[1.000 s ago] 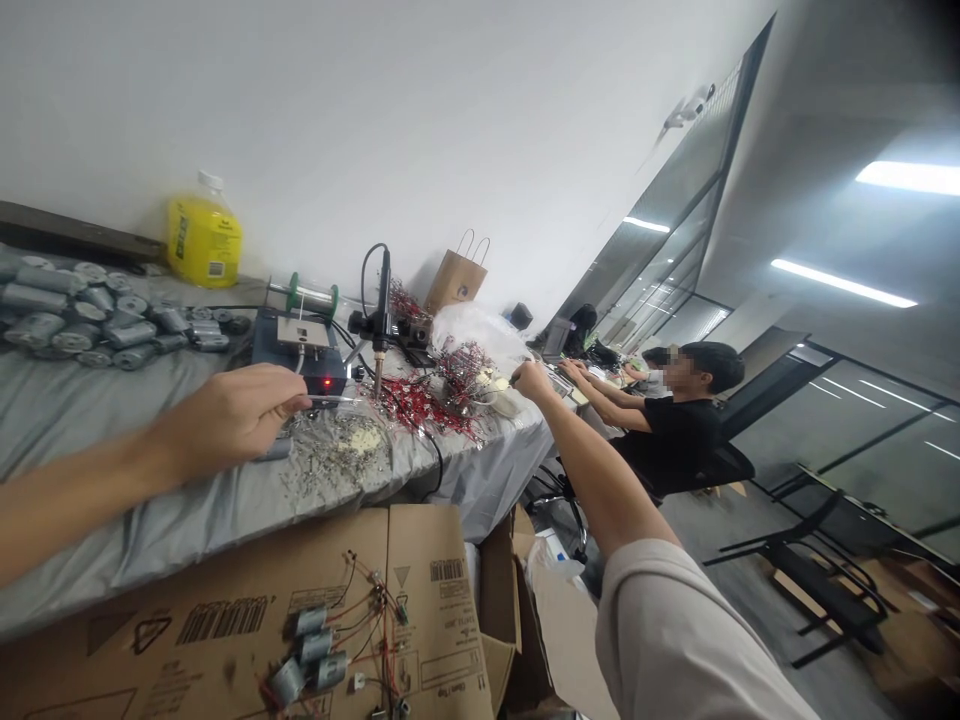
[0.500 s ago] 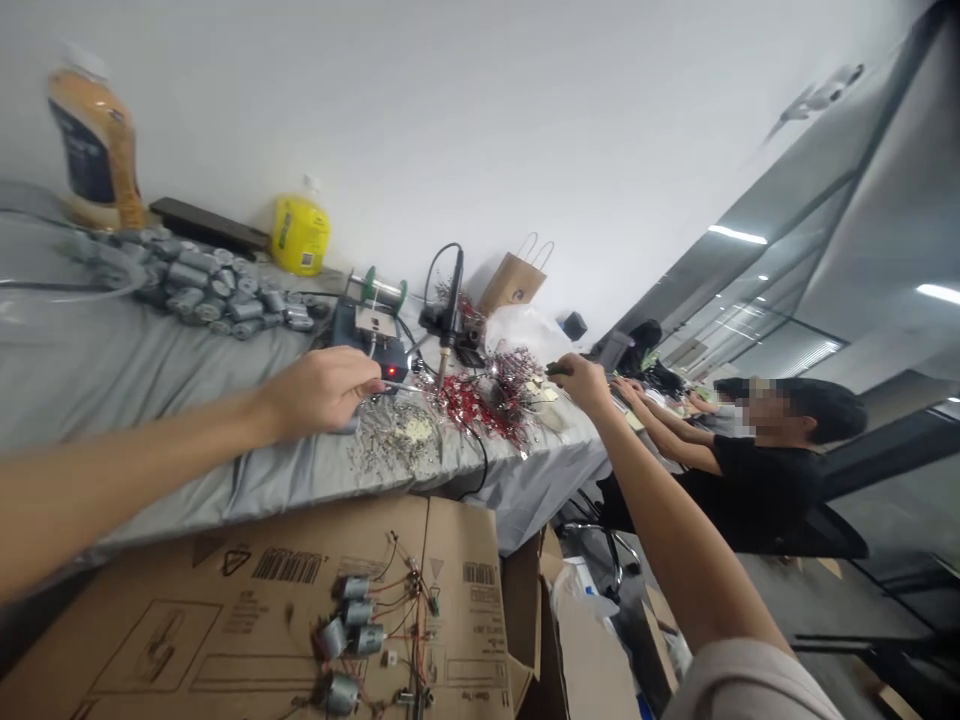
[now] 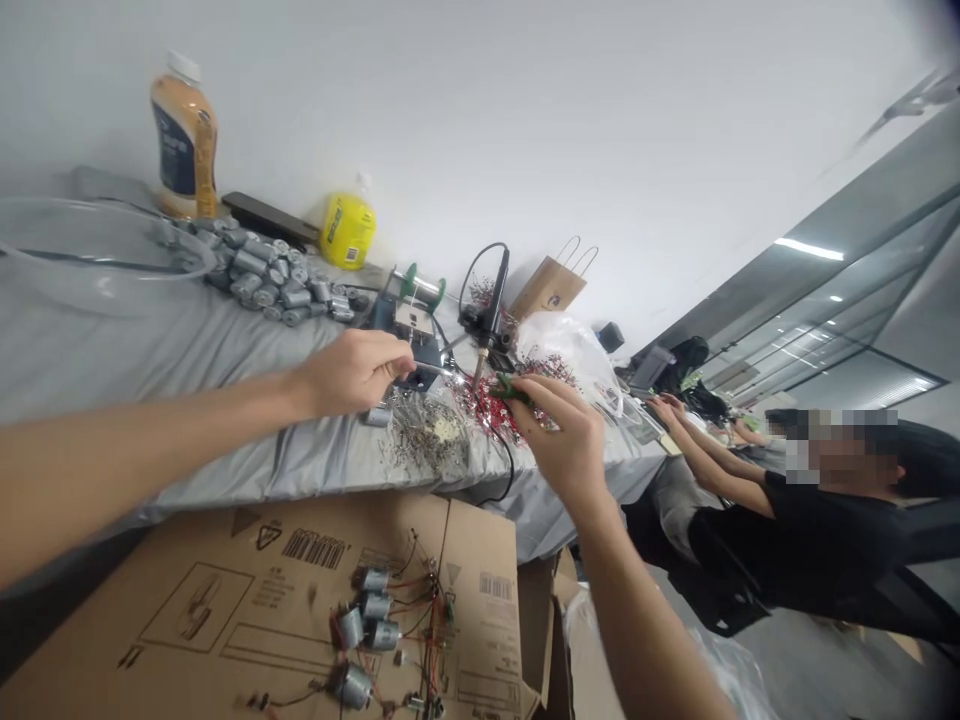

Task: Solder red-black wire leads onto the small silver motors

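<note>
My left hand (image 3: 367, 372) is closed on a thin metal tool (image 3: 435, 370), whose far end points at the soldering iron tip. Pinched in the fingers of my right hand (image 3: 559, 415) is a small green board (image 3: 510, 387), just right of the iron's tip. The soldering iron (image 3: 493, 305) leans in its stand, with its tip down over red parts (image 3: 495, 412). Behind my left hand stands a dark blue station (image 3: 384, 312), with a solder spool (image 3: 423, 290) beyond it. Loose silvery parts (image 3: 427, 435) lie below the tool.
A heap of motors (image 3: 262, 275), a yellow bottle (image 3: 349, 232) and an orange bottle (image 3: 184, 145) stand at the back left. Wired motors lie on a cardboard box (image 3: 300, 600) below the table edge. A person in black (image 3: 825, 530) sits at the right.
My right hand has moved left with the green board, from the table's right end to beside the iron tip. The whole view has shifted, so the table things appear further right.
</note>
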`<control>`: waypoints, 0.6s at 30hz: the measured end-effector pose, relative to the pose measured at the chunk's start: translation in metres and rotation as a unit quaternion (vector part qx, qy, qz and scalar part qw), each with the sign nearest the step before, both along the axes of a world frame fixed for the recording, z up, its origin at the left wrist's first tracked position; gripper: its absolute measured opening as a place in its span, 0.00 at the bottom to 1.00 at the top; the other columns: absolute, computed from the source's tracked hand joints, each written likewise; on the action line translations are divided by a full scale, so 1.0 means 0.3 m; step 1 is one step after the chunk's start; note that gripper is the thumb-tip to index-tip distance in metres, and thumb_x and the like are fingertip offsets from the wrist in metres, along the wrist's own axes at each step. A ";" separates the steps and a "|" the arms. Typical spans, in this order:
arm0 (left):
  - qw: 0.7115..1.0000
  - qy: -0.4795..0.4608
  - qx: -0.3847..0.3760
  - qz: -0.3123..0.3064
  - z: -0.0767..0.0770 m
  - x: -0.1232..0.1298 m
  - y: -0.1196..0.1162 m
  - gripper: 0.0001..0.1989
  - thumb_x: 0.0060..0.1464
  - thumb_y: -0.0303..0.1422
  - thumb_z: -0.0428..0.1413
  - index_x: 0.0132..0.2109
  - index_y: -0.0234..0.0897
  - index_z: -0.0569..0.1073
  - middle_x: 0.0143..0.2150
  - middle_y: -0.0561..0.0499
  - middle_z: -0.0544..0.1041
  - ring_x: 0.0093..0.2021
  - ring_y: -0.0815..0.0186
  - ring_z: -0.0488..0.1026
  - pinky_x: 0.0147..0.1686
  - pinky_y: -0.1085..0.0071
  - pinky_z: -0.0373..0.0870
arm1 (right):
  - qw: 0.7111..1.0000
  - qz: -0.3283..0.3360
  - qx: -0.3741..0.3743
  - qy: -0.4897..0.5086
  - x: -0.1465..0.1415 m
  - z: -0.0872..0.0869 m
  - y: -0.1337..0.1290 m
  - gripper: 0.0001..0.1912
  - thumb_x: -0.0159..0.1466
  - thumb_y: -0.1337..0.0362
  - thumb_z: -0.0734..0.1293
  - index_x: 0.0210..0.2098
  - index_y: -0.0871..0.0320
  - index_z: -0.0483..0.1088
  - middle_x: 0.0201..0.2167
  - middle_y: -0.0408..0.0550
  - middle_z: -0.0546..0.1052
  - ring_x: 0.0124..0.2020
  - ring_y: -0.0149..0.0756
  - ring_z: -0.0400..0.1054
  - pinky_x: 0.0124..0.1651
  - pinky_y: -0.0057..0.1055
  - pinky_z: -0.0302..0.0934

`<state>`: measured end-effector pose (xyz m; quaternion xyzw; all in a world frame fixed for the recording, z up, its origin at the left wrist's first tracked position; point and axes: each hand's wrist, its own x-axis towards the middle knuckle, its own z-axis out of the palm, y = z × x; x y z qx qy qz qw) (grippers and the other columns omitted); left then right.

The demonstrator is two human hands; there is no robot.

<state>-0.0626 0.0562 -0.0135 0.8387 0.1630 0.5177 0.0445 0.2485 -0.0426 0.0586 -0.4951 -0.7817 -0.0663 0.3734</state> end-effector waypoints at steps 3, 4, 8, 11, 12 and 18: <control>1.000 -0.015 -0.004 -0.001 0.002 0.002 -0.005 0.16 0.76 0.24 0.51 0.37 0.35 0.75 0.33 0.49 0.80 0.33 0.66 0.74 0.36 0.68 0.70 | 0.996 -0.035 0.013 0.078 -0.032 -0.077 -0.030 0.16 0.77 0.50 0.72 0.51 0.55 0.83 0.51 0.52 0.87 0.53 0.42 0.82 0.63 0.48 0.75; 1.000 -0.018 -0.005 -0.003 0.002 0.003 -0.006 0.16 0.76 0.24 0.51 0.37 0.35 0.75 0.33 0.50 0.80 0.33 0.66 0.74 0.35 0.68 0.70 | 0.994 -0.045 0.007 0.104 -0.038 -0.103 -0.033 0.16 0.76 0.50 0.73 0.52 0.55 0.83 0.51 0.51 0.87 0.52 0.41 0.82 0.62 0.47 0.76; 1.000 -0.023 -0.009 -0.006 0.005 0.004 -0.010 0.16 0.76 0.24 0.51 0.36 0.35 0.75 0.32 0.50 0.80 0.32 0.67 0.74 0.35 0.69 0.69 | 0.974 -0.075 -0.049 0.206 -0.061 -0.199 -0.007 0.17 0.75 0.50 0.75 0.53 0.57 0.82 0.49 0.51 0.87 0.48 0.41 0.83 0.57 0.46 0.78; 1.000 -0.027 -0.010 -0.004 0.004 0.007 -0.011 0.16 0.77 0.24 0.51 0.36 0.35 0.75 0.31 0.51 0.79 0.30 0.67 0.73 0.33 0.69 0.68 | 0.954 -0.067 -0.103 0.272 -0.077 -0.240 0.033 0.18 0.74 0.51 0.76 0.54 0.58 0.82 0.50 0.50 0.86 0.49 0.42 0.83 0.55 0.45 0.80; 1.000 -0.029 -0.011 -0.003 0.003 0.009 -0.010 0.16 0.77 0.25 0.51 0.36 0.36 0.75 0.30 0.51 0.78 0.30 0.67 0.73 0.33 0.69 0.68 | 0.948 -0.059 -0.119 0.289 -0.082 -0.246 0.044 0.18 0.74 0.51 0.76 0.54 0.58 0.82 0.51 0.50 0.86 0.50 0.43 0.83 0.55 0.45 0.80; 0.999 -0.028 -0.022 -0.004 -0.001 0.009 -0.007 0.17 0.78 0.28 0.51 0.36 0.36 0.75 0.31 0.51 0.78 0.31 0.66 0.73 0.34 0.67 0.69 | 0.922 -0.021 -0.164 0.350 -0.089 -0.242 0.061 0.17 0.73 0.55 0.77 0.55 0.59 0.82 0.54 0.51 0.86 0.53 0.44 0.82 0.60 0.49 0.78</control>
